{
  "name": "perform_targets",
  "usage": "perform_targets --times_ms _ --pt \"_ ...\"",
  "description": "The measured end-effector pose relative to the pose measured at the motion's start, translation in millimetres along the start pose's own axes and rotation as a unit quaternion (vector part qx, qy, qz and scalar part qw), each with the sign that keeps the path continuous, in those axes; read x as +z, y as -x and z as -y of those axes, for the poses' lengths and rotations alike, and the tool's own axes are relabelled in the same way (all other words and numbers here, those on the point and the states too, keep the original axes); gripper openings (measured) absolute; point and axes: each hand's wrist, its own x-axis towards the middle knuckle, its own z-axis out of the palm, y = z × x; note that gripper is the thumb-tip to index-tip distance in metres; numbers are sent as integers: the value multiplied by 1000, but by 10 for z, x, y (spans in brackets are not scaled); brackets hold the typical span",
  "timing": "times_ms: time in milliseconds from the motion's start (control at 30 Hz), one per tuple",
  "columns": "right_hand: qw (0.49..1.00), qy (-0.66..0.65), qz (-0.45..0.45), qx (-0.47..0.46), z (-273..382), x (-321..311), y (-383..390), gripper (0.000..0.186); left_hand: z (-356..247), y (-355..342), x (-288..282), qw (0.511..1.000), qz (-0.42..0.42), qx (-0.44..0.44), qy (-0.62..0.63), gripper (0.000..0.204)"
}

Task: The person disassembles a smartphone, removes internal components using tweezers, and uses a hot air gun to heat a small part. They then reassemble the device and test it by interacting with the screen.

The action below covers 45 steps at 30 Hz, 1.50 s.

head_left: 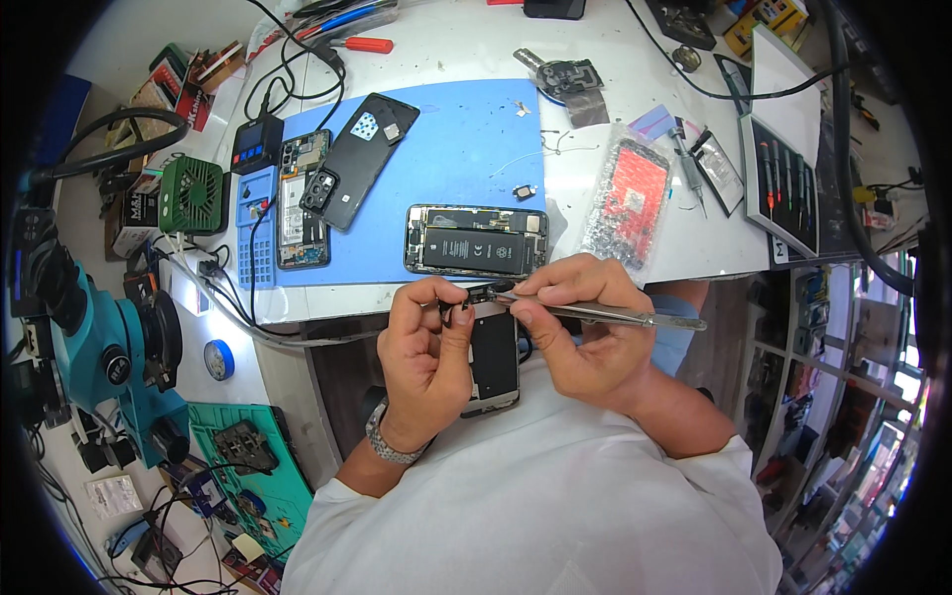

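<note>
My left hand (424,367) is closed in a pinch on a small black part (461,307). My right hand (590,342) grips steel tweezers (635,318), whose tips are at that part, between my fingers. Just below, a phone piece with a black inner face and silver edge (493,367) is partly behind my hands; whether it rests on my lap or is held, I cannot tell. An opened phone (486,248) with a black battery lies on the blue mat (446,139) beyond my hands, near the desk's front edge.
An open phone (297,223), black back panel (362,159) and green fan (190,193) sit to the left. A teal microscope (94,357) stands at far left. Right lie a bubble-wrapped red item (630,198) and screwdriver case (778,183). Cables cross the desk (565,238).
</note>
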Motion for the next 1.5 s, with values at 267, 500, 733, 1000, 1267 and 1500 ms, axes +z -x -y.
perform_targets --times_ms 267,500,733,1000,1267,1500 --pt "995 -70 -63 44 -55 96 11 21 36 17 40 999 -13 43 -13 16" --pt "994 -77 -71 12 -160 174 36 24 11 36 41 999 -15 -12 38 29" --pt "997 -4 -46 -54 -294 202 113 28 32 -11 67 995 -33 -56 78 36" --pt "993 18 -59 -103 -378 303 164 29 74 -32 44 986 -53 -100 120 37" --pt "994 33 -49 -89 -289 269 134 30 123 -14 46 980 -63 -99 162 37" --pt "974 -181 -131 48 -230 292 124 26 167 -5 -33 978 -7 -94 185 38"
